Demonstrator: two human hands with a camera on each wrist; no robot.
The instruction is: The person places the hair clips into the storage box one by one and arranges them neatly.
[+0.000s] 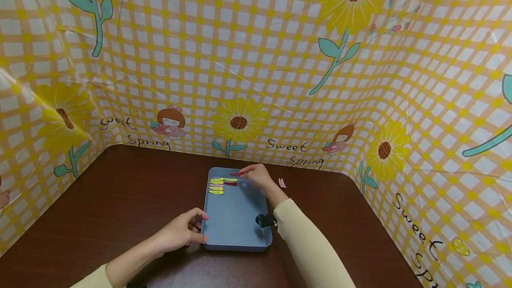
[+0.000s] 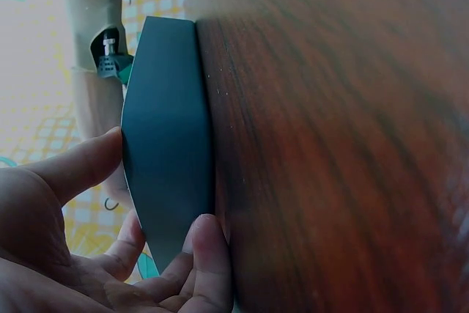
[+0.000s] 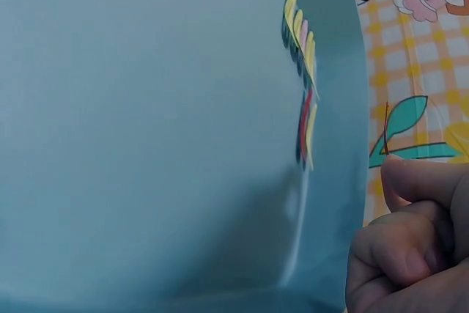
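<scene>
A blue-grey tray (image 1: 236, 221) lies on the table, its left side held by my left hand (image 1: 182, 230). In the left wrist view the fingers of that hand (image 2: 95, 254) bend against the tray's outer wall (image 2: 165, 115) and rim. Over the far end of the tray, my right hand (image 1: 258, 177) pinches a red hair clip (image 1: 236, 174) between thumb and forefinger; the clip (image 3: 386, 130) shows edge-on in the right wrist view. Inside the tray, several yellow hair clips (image 1: 216, 192) and a pink hair clip (image 1: 216, 186) form a column. Beside them lie another yellow clip (image 1: 230, 180) and a red clip (image 1: 230, 184).
Pink hair clips (image 1: 282, 183) lie on the dark brown table (image 1: 160, 181), right of the tray. A yellow checked cloth (image 1: 256, 66) with printed flowers stands as a wall behind the table and along both sides.
</scene>
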